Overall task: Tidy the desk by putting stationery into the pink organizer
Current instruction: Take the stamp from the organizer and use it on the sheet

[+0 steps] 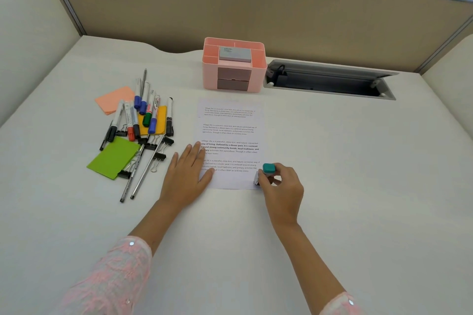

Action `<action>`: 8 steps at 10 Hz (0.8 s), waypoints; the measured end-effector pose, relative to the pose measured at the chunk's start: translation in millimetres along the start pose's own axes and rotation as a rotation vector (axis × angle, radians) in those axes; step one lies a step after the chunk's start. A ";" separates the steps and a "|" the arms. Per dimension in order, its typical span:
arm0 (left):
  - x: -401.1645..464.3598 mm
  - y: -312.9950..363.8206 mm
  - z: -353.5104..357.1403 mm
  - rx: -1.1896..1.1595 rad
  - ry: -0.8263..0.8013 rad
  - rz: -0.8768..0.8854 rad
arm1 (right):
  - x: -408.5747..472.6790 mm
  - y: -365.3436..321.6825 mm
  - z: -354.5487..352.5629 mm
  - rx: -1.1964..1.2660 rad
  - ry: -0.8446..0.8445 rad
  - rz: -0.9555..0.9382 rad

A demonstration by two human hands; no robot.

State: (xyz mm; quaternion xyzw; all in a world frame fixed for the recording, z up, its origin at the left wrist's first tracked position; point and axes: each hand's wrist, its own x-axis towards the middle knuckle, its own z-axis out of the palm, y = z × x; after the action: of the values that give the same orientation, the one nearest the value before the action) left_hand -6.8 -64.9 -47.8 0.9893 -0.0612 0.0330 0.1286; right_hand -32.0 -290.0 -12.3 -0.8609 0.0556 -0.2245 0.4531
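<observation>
Stationery (138, 130) lies heaped at far left: markers, pencils, binder clips and three pads of sticky notes, overlapping, well apart from the pink organizer (234, 65) at the back of the desk (358, 161). We judge that lifting one marker from this pile may drag clips or roll pencils toward the edge. Next we see the left hand (185, 176), fingers straight and flat, pressing the near left corner of a printed sheet (230, 143). At its near right corner, the right hand (280, 188) pinches a small teal-capped tool (266, 172); we cannot tell what kind. Should the left hand lift, we expect the sheet to slide or crease. A grey box already fills the organizer's middle compartment, so space there looks tight.
</observation>
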 end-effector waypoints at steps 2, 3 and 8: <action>0.6 -0.2 0.0 0.016 -0.005 0.000 | -1.8 2.6 1.7 -0.046 -0.004 -0.032; 1.1 -0.8 0.2 0.025 -0.006 -0.004 | -1.3 4.7 2.7 -0.056 -0.002 -0.040; 1.5 -1.0 2.4 0.016 -0.006 -0.003 | -7.3 10.9 8.1 -0.101 0.037 -0.130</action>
State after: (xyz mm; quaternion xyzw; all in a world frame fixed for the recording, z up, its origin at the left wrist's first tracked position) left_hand -5.1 -64.8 -50.3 0.9904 -0.0599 0.0304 0.1205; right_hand -33.8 -288.0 -27.4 -0.8803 0.0193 -0.2660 0.3924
